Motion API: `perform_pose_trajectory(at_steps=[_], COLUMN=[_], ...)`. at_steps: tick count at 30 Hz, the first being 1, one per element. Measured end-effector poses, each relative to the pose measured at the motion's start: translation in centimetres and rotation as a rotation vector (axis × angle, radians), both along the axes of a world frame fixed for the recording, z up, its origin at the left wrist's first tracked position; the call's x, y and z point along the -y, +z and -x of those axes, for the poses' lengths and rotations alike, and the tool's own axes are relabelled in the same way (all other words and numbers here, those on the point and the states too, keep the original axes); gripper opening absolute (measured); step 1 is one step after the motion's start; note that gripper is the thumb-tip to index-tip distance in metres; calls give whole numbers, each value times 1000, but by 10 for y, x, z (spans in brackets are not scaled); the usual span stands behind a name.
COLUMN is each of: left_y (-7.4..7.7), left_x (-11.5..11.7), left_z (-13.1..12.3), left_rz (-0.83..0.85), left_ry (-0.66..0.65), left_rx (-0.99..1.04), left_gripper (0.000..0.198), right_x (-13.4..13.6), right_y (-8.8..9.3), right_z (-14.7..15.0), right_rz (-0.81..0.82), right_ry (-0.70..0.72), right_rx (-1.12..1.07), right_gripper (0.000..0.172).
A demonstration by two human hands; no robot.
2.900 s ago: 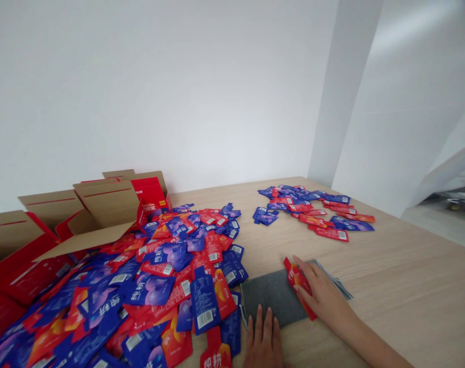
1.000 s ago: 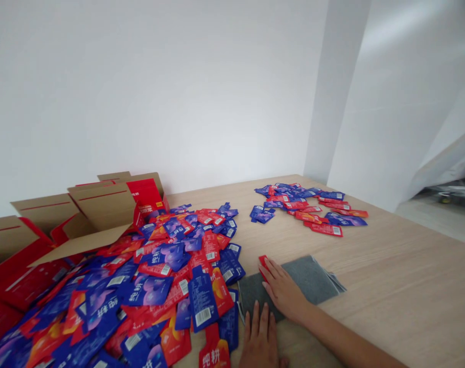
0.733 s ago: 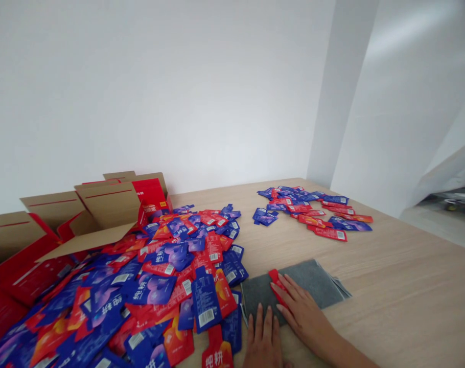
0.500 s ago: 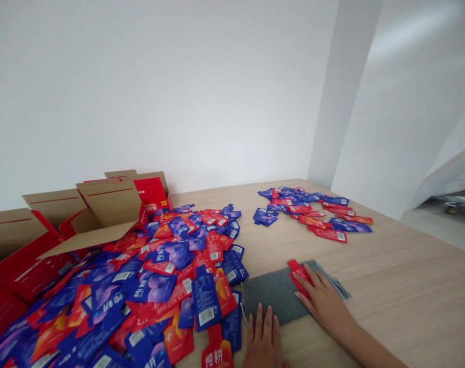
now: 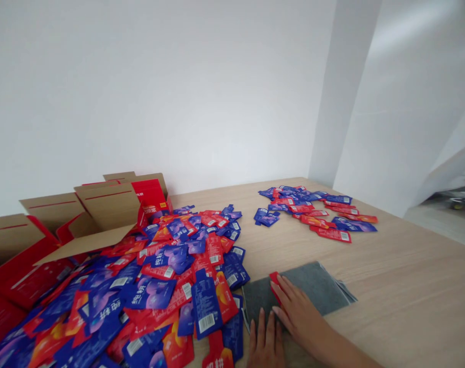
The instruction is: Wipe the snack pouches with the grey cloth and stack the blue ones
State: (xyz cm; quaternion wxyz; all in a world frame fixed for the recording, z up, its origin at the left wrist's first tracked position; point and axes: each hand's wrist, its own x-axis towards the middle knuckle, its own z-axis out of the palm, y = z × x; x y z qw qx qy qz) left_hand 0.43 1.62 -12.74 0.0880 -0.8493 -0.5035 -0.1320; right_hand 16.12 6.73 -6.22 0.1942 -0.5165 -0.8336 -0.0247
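Grey cloth (image 5: 312, 286) lies flat on the wooden table (image 5: 409, 286), nearest the viewer; all positions below are taken from it.

Left hand (image 5: 266, 341): palm down on the near left corner of the cloth, fingers straight and close together, pointing away from the viewer. It grips nothing.

Right hand (image 5: 296, 312): forearm enters from the lower right, palm down on the cloth, fingers extended and slightly spread. The fingertips press a red sachet (image 5: 274, 283) flat against the left part of the cloth; only one end of the sachet shows past the fingers, so whether the thumb pinches it cannot be told.

Left of the cloth, touching its edge: big pile of sachets (image 5: 159, 286), red and blue, many with white barcode labels. Large white Chinese characters are printed on several, but I cannot read them surely.

Beyond that pile: open cardboard boxes (image 5: 102, 214), brown inside, red outside.

Far beyond the cloth, well apart: small pile of sachets (image 5: 317, 212), same colours, print too small to read.
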Motion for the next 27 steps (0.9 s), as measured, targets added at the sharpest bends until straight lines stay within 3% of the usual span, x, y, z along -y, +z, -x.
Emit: perform_pose_trajectory(at_steps=[2,4,8,14,17,20,23,27], left_y=[4,11,32,46,44,42,41,33], left_x=[-1,-3,-4,0,-1,0,0,-3], left_z=[-1,1,6,0,-1,-2,-2,0], left_rz=[67,170,350,428,417,425,415,340], left_ry=[-9,-51,-145,-79,-91,-93,-92,-124], left_rx=[-7,-14,20,14,16,29,27,10], left_gripper=[44,50,64,63,62,64,64,61], right_x=[-8,-16,-30,-27,-24,-30,-46,-78], right_y=[-18,-24,-12,0,16,44,72,95], right_z=[5,9,15,9,-2,-10,-7,26], right_rz=[-21,-32,18,123,185,286,401,665], right_ry=[21,27,-24,-77,-56,-15,9,166], right_rx=[47,53,51,160,170,165,21,-240], right_gripper=[47,47,48,48,52,53,42,23])
